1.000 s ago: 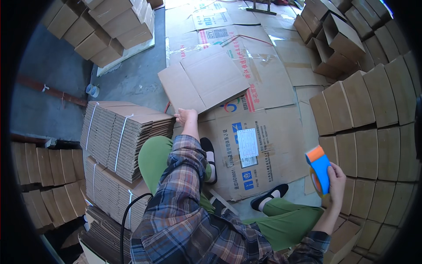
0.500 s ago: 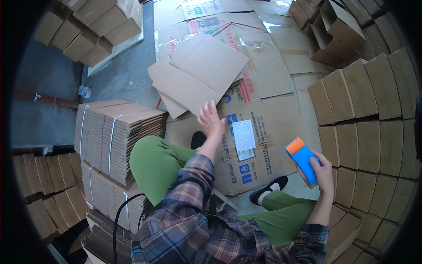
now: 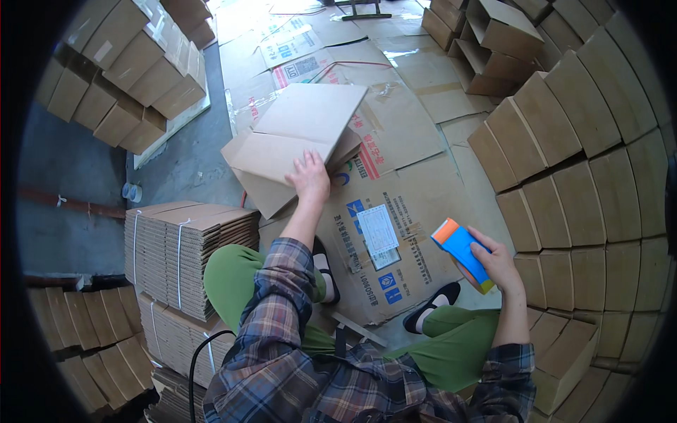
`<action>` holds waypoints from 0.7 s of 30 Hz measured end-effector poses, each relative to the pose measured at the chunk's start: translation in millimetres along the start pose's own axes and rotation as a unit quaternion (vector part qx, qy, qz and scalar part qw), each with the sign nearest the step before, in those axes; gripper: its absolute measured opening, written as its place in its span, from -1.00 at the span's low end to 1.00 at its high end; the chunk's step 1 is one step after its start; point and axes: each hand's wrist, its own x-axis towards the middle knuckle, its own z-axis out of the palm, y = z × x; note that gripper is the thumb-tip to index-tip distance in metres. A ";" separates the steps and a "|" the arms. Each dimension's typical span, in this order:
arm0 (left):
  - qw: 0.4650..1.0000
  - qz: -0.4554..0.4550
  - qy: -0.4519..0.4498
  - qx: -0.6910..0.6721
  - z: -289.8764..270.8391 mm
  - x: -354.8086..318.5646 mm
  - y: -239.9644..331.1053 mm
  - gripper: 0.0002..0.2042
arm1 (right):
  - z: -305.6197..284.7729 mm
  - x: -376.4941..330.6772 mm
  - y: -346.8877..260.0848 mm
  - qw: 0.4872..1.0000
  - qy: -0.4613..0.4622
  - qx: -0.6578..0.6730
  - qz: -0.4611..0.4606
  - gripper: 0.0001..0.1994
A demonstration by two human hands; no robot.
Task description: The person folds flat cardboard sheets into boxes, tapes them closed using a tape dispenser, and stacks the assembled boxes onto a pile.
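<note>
My left hand [image 3: 309, 178] is on the near edge of a flattened cardboard box [image 3: 285, 144], with its fingers over the top face and the thumb hidden. The box is creased across the middle, and its right side tilts up off another brown cardboard piece [image 3: 264, 189] beneath. To the right, my right hand [image 3: 498, 264] is wrapped round a blue and orange tape dispenser [image 3: 462, 247], held in the air above the floor. Between my hands, a white printed paper sheet [image 3: 379, 231] lies on the cardboard floor covering [image 3: 416, 204].
Tied bundles of flat cartons [image 3: 176, 254] stand by my left knee. Rows of formed boxes [image 3: 578, 211] rise along the right, with open boxes [image 3: 493, 60] at the far right. More boxes [image 3: 134, 77] are stacked far left. A black cable [image 3: 194, 366] curves beside my left side.
My left hand has come onto the flattened box, which has tilted up and creased. The tape dispenser in my right hand has shifted slightly left. The whole view has shifted too.
</note>
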 end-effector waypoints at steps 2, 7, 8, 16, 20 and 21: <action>0.997 0.002 0.007 -0.071 -64.0 9.6 7.3 -0.55 | -3.8 -1.2 4.0 1.000 0.009 0.016 -0.005 -0.57; 0.921 0.093 0.139 -0.351 -162.9 0.0 -21.4 -0.73 | -6.5 -7.6 7.9 0.998 -0.007 0.045 -0.051 -0.61; 0.921 0.096 0.144 -0.349 -168.0 -9.7 -23.7 -0.73 | -6.8 -9.7 9.5 0.997 -0.004 0.048 -0.055 -0.61; 0.739 0.113 -0.045 -0.663 -140.9 -186.3 -7.9 -0.55 | -3.3 -10.4 30.5 0.992 0.030 -0.070 -0.103 -0.73; 0.795 0.145 -0.136 -0.572 -67.3 -283.9 9.0 -0.43 | 1.2 -11.1 18.7 0.985 0.046 -0.151 -0.065 -0.70; 0.775 0.184 -0.153 -0.585 -57.7 -294.9 15.8 -0.39 | 2.0 -11.8 13.5 0.980 0.040 -0.188 -0.041 -0.66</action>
